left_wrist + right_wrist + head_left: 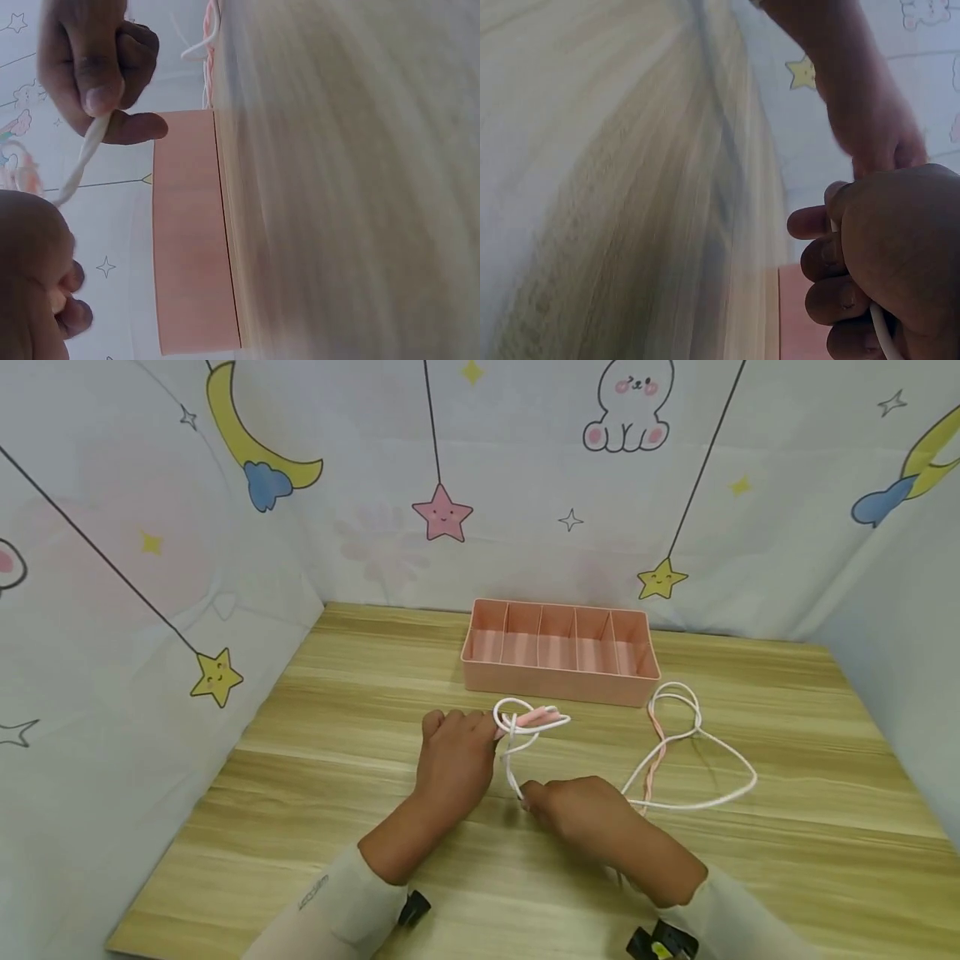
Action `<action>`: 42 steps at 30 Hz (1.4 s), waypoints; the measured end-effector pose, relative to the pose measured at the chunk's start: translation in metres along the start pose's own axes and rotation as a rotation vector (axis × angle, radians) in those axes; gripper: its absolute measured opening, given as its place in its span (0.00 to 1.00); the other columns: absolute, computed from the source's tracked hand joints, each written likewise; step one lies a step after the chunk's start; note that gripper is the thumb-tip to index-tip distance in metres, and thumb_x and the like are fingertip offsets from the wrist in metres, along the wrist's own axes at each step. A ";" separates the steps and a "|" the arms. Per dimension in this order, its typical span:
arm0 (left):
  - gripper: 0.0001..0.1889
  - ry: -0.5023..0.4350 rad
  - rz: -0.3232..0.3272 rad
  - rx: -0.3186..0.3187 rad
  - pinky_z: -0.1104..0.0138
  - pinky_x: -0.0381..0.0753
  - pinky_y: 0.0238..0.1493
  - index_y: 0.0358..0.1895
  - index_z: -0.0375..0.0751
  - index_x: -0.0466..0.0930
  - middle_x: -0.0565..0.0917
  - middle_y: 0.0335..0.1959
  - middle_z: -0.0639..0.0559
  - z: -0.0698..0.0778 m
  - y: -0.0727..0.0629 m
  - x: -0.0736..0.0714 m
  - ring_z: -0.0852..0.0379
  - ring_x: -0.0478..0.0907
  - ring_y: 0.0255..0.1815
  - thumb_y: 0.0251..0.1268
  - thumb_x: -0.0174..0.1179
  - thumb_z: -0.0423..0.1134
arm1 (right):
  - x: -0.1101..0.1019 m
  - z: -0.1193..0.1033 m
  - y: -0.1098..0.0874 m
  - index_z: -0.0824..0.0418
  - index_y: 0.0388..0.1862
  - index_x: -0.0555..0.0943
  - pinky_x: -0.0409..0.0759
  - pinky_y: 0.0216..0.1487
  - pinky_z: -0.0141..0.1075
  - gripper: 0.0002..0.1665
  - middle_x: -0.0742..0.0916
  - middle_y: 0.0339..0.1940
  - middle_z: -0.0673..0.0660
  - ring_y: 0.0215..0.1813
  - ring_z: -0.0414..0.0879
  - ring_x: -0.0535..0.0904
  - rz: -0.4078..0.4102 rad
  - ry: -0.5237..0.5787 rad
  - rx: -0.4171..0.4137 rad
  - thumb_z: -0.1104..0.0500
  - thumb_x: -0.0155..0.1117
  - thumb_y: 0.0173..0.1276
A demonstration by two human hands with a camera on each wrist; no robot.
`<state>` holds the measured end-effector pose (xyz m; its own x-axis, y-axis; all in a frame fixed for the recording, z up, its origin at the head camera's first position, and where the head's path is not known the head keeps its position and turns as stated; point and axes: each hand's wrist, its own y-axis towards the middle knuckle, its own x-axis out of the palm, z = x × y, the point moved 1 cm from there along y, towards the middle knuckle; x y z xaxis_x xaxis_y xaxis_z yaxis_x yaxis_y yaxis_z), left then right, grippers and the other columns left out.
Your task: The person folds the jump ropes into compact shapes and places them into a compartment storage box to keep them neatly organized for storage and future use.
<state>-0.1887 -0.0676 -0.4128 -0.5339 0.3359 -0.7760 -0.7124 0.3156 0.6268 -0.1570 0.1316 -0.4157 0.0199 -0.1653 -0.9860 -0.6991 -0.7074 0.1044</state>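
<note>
A looped bundle of white and pink cord (536,720) sticks out from my left hand (457,758), which grips it above the wooden table. Lower and to the right, my right hand (581,810) pinches a white stretch of the cord. In the left wrist view, this twisted white stretch (81,161) runs between the two hands. A white strand (883,330) passes under the right hand's curled fingers in the right wrist view. Beyond the right hand, more cord trails over the table, with a wide white loop (738,789) and pink strands wound beside it.
A pink organizer box (558,683) with several compartments stands at the back of the wooden table (315,793), behind the hands. Part of the trailing cord lies beside its right front corner. A white printed cloth (510,560) with stars and moons encloses the back and sides.
</note>
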 end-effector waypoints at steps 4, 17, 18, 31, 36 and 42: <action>0.08 0.085 -0.146 -0.024 0.55 0.64 0.41 0.36 0.49 0.78 0.77 0.23 0.54 -0.003 0.000 0.003 0.50 0.73 0.27 0.72 0.62 0.47 | -0.007 -0.013 0.002 0.51 0.33 0.71 0.69 0.21 0.40 0.13 0.71 0.17 0.42 0.18 0.39 0.68 -0.001 -0.023 -0.035 0.49 0.60 0.78; 0.02 0.161 -0.391 0.112 0.55 0.63 0.48 0.42 0.55 0.79 0.80 0.29 0.55 0.000 -0.010 0.006 0.50 0.73 0.32 0.71 0.60 0.42 | -0.040 -0.008 0.004 0.54 0.37 0.79 0.77 0.25 0.41 0.15 0.80 0.24 0.45 0.24 0.42 0.78 0.307 -0.084 -0.228 0.48 0.53 0.81; 0.02 0.164 -0.382 0.141 0.55 0.63 0.48 0.40 0.54 0.79 0.79 0.28 0.56 0.001 -0.011 0.006 0.50 0.72 0.31 0.69 0.62 0.40 | -0.042 -0.005 0.005 0.55 0.39 0.80 0.78 0.25 0.41 0.19 0.82 0.25 0.46 0.26 0.42 0.80 0.330 -0.087 -0.219 0.46 0.49 0.83; 0.06 0.103 -0.269 0.406 0.56 0.62 0.50 0.33 0.56 0.77 0.74 0.29 0.60 0.010 -0.016 0.000 0.54 0.71 0.36 0.69 0.63 0.43 | -0.048 0.044 0.017 0.52 0.45 0.84 0.78 0.28 0.44 0.09 0.87 0.34 0.45 0.31 0.43 0.83 0.271 0.028 0.110 0.50 0.62 0.76; 0.10 -0.012 -0.140 0.352 0.53 0.61 0.49 0.31 0.51 0.73 0.75 0.29 0.59 0.011 -0.013 -0.006 0.55 0.70 0.34 0.68 0.65 0.38 | -0.031 0.051 0.016 0.50 0.44 0.83 0.74 0.24 0.41 0.09 0.86 0.31 0.43 0.26 0.41 0.79 0.226 0.050 0.147 0.49 0.59 0.79; 0.10 -0.107 -0.027 0.195 0.52 0.60 0.47 0.35 0.47 0.77 0.77 0.28 0.57 0.010 -0.007 -0.014 0.54 0.71 0.32 0.61 0.72 0.39 | -0.009 0.036 0.014 0.53 0.40 0.83 0.75 0.23 0.43 0.03 0.82 0.20 0.48 0.22 0.45 0.78 0.211 0.068 0.126 0.56 0.67 0.72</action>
<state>-0.1721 -0.0658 -0.4054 -0.4569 0.4135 -0.7875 -0.6192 0.4878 0.6154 -0.1927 0.1479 -0.4099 -0.0908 -0.3488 -0.9328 -0.7762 -0.5620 0.2858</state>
